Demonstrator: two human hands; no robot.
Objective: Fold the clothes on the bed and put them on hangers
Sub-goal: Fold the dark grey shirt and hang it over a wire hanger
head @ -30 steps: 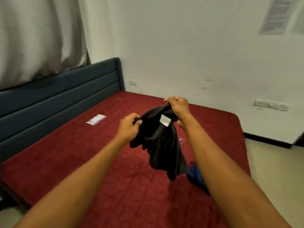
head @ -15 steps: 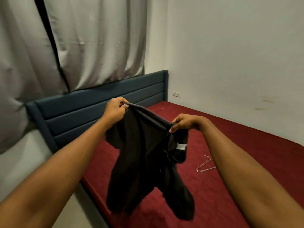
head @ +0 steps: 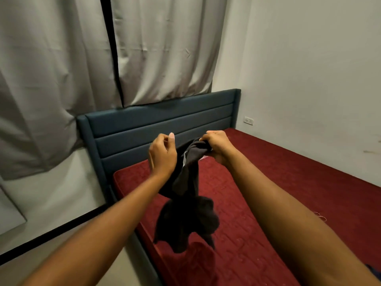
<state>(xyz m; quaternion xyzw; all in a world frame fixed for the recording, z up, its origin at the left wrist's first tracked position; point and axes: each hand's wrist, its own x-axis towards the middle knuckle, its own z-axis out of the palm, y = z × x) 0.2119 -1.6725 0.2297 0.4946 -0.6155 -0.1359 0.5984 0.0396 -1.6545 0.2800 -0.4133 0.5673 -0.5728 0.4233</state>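
A black garment [head: 185, 219] hangs in the air over the near left part of the red mattress [head: 288, 182]. Its top is bunched into a narrow rope. My right hand [head: 216, 145] grips that bunched top edge with curled fingers. My left hand [head: 162, 157] is close beside it, a little lower, fingers curled at the cloth, which comes out from behind it. The lower part of the garment dangles crumpled just above the mattress. No hanger is plainly visible.
A dark blue padded headboard [head: 165, 120] stands behind the hands, with grey curtains [head: 165, 48] above it. The white wall [head: 309, 79] runs along the bed's far side. A scrap of blue cloth [head: 375, 273] shows at the bottom right corner. Pale floor [head: 61, 254] lies left of the bed.
My hands have come together, so the garment's stretched top edge is now bunched up. The camera has turned further left toward the headboard, and the hanger has left the view.
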